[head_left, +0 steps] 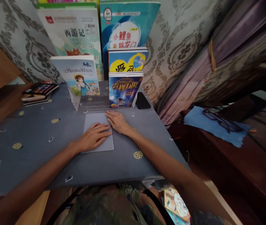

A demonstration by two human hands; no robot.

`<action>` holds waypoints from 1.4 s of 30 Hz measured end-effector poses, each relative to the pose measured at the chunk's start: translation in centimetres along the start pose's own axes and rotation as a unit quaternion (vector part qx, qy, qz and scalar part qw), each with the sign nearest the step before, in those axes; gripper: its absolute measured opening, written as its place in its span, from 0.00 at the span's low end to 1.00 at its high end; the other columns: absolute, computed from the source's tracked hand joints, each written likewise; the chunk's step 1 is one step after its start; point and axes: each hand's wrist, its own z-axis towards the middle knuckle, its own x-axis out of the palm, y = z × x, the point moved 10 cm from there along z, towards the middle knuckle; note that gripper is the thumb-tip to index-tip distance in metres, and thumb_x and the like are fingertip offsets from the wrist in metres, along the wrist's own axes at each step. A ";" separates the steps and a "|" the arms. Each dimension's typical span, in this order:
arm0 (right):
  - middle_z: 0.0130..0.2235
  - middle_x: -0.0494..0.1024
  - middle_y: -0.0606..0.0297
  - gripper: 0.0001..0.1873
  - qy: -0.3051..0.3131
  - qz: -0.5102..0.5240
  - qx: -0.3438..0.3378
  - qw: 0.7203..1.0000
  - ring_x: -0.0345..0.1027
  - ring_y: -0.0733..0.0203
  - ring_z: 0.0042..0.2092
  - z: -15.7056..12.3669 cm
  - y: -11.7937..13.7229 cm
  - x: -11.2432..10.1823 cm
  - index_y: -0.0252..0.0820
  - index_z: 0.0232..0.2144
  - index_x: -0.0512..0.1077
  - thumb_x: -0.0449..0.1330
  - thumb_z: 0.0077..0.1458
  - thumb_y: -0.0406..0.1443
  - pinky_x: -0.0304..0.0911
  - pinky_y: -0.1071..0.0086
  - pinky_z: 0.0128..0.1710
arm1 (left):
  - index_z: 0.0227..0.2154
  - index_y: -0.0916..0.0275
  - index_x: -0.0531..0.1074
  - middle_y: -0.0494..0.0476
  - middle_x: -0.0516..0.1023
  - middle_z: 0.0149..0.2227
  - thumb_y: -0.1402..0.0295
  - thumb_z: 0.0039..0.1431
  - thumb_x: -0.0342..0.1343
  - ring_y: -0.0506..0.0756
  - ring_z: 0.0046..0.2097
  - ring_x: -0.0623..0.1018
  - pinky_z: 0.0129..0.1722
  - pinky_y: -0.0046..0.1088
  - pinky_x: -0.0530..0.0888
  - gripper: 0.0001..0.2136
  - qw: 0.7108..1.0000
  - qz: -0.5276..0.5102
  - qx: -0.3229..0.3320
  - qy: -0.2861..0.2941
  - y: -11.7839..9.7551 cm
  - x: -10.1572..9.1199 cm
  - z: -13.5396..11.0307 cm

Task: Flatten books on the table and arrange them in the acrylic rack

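Left hand (95, 137) lies flat on a grey panel (95, 118), right hand (117, 122) rests at its one-o'clock corner, both unclenched; smartphone (143, 101) at two o'clock.

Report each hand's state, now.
Left hand: open, laid palm down on the flat grey rectangle.
Right hand: open, palm down, fingers at its far right corner.

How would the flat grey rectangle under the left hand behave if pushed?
The grey rectangle would probably slide rather than tip, lying flat on the table. It looks thin at its edge, so it may be light. The left hand resting on it would likely add drag.
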 end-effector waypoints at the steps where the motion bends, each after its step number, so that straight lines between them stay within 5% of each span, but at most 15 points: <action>1: 0.66 0.66 0.52 0.23 -0.001 0.000 0.001 1.000 0.55 0.54 0.68 0.0 0.0 0.0 0.35 0.62 0.66 0.47 0.69 0.34 0.51 0.53 0.67 | 0.59 0.52 0.71 0.58 0.70 0.63 0.63 0.72 0.42 0.58 0.66 0.67 0.66 0.48 0.60 0.19 1.000 -0.005 0.005 0.002 -0.6 0.0 -0.3; 8: 0.66 0.65 0.52 0.23 0.003 0.005 0.010 1.000 0.55 0.53 0.68 -0.1 0.1 -0.1 0.36 0.63 0.66 0.48 0.69 0.34 0.50 0.52 0.67 | 0.59 0.50 0.70 0.56 0.69 0.65 0.66 0.71 0.43 0.58 0.66 0.66 0.68 0.50 0.58 0.19 0.999 -0.030 0.034 0.030 -4.5 0.1 -2.3; 13: 0.66 0.65 0.52 0.23 0.005 -0.005 0.010 1.000 0.55 0.53 0.68 -0.2 0.3 -0.3 0.36 0.62 0.66 0.49 0.68 0.34 0.51 0.52 0.67 | 0.60 0.51 0.69 0.56 0.68 0.65 0.64 0.72 0.43 0.56 0.66 0.66 0.68 0.46 0.58 0.18 0.998 -0.055 0.018 0.033 -4.1 0.3 -2.9; 16: 0.66 0.65 0.50 0.23 0.005 -0.008 0.008 1.000 0.55 0.52 0.68 -0.3 0.4 -0.3 0.34 0.62 0.66 0.49 0.68 0.34 0.51 0.53 0.67 | 0.60 0.55 0.69 0.57 0.70 0.64 0.63 0.73 0.41 0.55 0.65 0.68 0.68 0.43 0.60 0.19 0.999 -0.049 -0.016 0.011 -1.1 -0.1 -2.9; 22: 0.66 0.65 0.51 0.23 -0.004 0.005 0.000 1.000 0.56 0.52 0.68 -0.2 0.1 -0.2 0.37 0.62 0.66 0.50 0.68 0.34 0.52 0.51 0.66 | 0.61 0.64 0.67 0.64 0.68 0.64 0.58 0.70 0.41 0.61 0.65 0.68 0.65 0.48 0.63 0.24 0.976 0.027 -0.197 -0.085 9.5 -2.8 -4.1; 25: 0.66 0.65 0.52 0.23 -0.010 0.008 -0.004 1.000 0.56 0.52 0.68 -0.2 0.0 -0.1 0.39 0.62 0.66 0.49 0.67 0.35 0.52 0.50 0.66 | 0.61 0.66 0.67 0.66 0.68 0.64 0.56 0.69 0.41 0.62 0.64 0.69 0.65 0.48 0.65 0.26 0.972 0.026 -0.211 -0.097 10.9 -3.5 -4.9; 37: 0.66 0.66 0.51 0.22 -0.012 -0.028 -0.006 1.000 0.54 0.50 0.69 -0.2 0.4 0.0 0.35 0.61 0.67 0.49 0.68 0.34 0.52 0.50 0.66 | 0.58 0.59 0.71 0.61 0.75 0.59 0.59 0.70 0.47 0.59 0.58 0.76 0.60 0.44 0.72 0.19 0.987 0.048 -0.117 -0.101 1.0 -2.9 -10.3; 42: 0.62 0.71 0.51 0.20 -0.006 -0.032 -0.040 0.999 0.57 0.52 0.68 -1.5 2.2 0.2 0.35 0.58 0.71 0.49 0.68 0.32 0.51 0.50 0.67 | 0.60 0.58 0.69 0.61 0.73 0.61 0.56 0.69 0.49 0.61 0.60 0.74 0.59 0.45 0.72 0.21 0.985 0.077 -0.125 -0.094 -0.3 -2.5 -11.1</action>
